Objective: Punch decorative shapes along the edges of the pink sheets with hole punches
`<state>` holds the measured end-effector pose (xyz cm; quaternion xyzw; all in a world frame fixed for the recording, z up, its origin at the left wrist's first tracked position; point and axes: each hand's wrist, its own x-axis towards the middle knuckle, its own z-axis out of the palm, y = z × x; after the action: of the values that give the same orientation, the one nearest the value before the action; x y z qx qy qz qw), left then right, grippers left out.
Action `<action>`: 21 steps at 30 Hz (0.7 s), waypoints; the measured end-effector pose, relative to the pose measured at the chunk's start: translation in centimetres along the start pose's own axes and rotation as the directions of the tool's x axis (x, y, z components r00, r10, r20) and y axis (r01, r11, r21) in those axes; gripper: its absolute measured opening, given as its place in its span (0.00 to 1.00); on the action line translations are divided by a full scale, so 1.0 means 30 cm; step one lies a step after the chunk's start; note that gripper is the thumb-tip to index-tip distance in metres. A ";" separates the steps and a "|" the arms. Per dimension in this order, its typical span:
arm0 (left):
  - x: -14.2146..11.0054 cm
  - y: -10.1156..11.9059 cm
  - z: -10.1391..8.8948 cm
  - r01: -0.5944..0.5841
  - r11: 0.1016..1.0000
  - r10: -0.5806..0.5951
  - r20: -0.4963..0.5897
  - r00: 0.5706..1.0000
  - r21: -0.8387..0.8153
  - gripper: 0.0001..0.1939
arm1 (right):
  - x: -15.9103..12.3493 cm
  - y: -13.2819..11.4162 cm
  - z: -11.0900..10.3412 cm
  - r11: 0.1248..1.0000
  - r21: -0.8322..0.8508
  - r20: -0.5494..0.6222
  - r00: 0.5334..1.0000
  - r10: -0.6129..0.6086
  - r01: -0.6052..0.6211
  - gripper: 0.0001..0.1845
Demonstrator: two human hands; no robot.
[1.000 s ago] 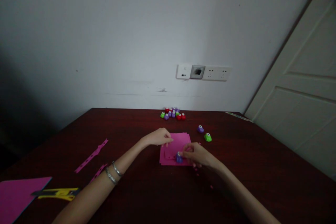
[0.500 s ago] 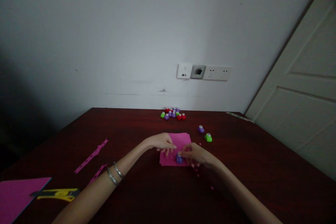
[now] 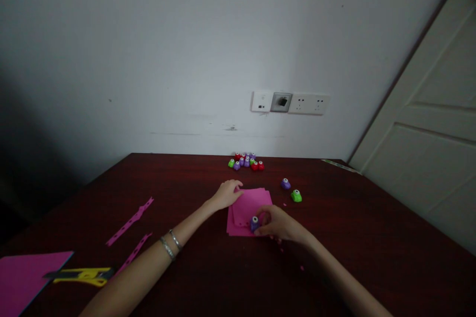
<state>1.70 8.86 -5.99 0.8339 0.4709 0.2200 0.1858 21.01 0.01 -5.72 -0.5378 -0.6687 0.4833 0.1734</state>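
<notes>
Pink square sheets of paper [image 3: 253, 200] lie stacked a little askew in front of me, with a row of small punched holes near the lower edge of the top one. My right hand [image 3: 277, 223] grips a small purple craft punch [image 3: 255, 224] at the lower edge of the sheets, thumb and fingers around its side. At the upper left edge of the paper is my left hand [image 3: 227, 194], fingers bent and apart from the thumb, which touches or hovers over the sheet. Tiny pink paper bits [image 3: 280, 246] are scattered beside my right hand.
A purple punch [image 3: 285, 184] and a green punch [image 3: 296, 195] stand at the right. Several more punches [image 3: 246, 161] cluster near the wall. Punched pink strips [image 3: 130, 222], a yellow utility knife [image 3: 84, 275] and a larger pink sheet [image 3: 28, 277] lie at left.
My left hand has moved up and left, from above the paper's middle to its upper left edge. My right hand has shifted its hold from the punch's top to its side.
</notes>
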 end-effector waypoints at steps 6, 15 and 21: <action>0.020 -0.008 0.005 0.062 0.982 -0.057 0.035 0.998 -0.180 0.10 | -0.004 -0.004 -0.002 0.999 -0.038 -0.006 0.999 -0.031 0.031 0.16; 0.021 0.000 0.026 0.017 0.964 -0.008 0.033 0.999 -0.264 0.12 | -0.017 -0.018 0.003 0.998 -0.063 -0.033 0.999 -0.010 0.008 0.14; 0.007 0.013 0.026 -0.076 0.992 0.074 -0.017 0.997 -0.102 0.15 | -0.020 -0.014 -0.004 0.999 -0.043 -0.062 0.998 0.009 -0.012 0.19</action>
<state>2.50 8.77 -6.40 0.8388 0.4285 0.2563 0.2169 21.07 -0.45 -5.14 -0.5597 -0.6705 0.4527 0.1797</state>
